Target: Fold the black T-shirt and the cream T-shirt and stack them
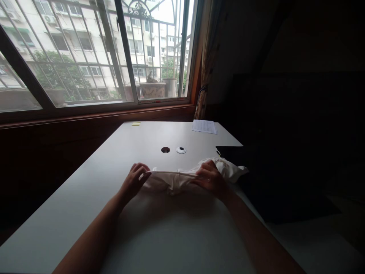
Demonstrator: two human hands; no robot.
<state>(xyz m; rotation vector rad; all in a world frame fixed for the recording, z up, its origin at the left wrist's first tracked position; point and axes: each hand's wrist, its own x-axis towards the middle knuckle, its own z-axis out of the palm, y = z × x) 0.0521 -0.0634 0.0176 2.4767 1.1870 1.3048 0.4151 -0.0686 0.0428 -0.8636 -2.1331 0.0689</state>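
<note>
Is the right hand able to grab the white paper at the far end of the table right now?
Probably not: the right hand is busy pinching the cloth, and the white paper lies well beyond it.

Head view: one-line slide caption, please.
Left hand and right hand hold white cloth stretched between them at a white table near a barred window.

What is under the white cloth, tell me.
Tabletop shows in front of and beyond the white cloth; anything directly beneath is covered and cannot be seen.
</note>
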